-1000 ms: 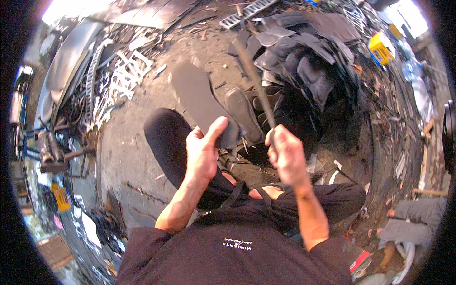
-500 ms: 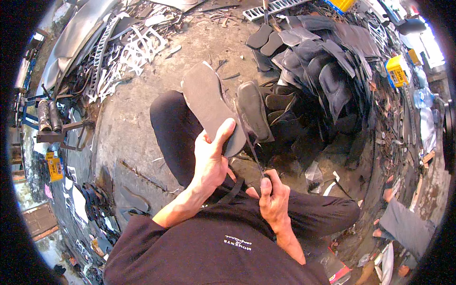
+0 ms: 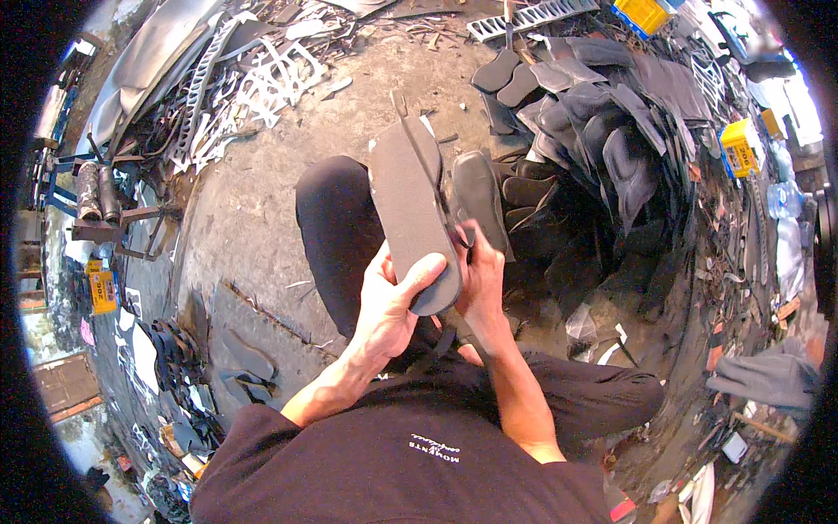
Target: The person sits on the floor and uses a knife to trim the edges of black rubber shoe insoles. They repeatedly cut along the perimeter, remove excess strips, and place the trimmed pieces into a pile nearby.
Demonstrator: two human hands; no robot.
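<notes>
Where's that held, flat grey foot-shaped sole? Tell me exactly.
At the head view's centre, the sole is in the left grip, right of the bent black-trousered knee and left of the heaped dark grey sheets.

layout around the hands of a seated person

at centre, above the lap: sole (image 3: 407, 201), near end between left hand (image 3: 393, 295) and right hand (image 3: 484, 275), with blade (image 3: 425, 155) along its right side. just left: knee (image 3: 332, 223). just right: second sole (image 3: 477, 185), then heap of cut pieces (image 3: 615, 140). upper left: strip offcuts (image 3: 272, 86). far left: metal stand (image 3: 99, 230). far right: box (image 3: 744, 150).
</notes>
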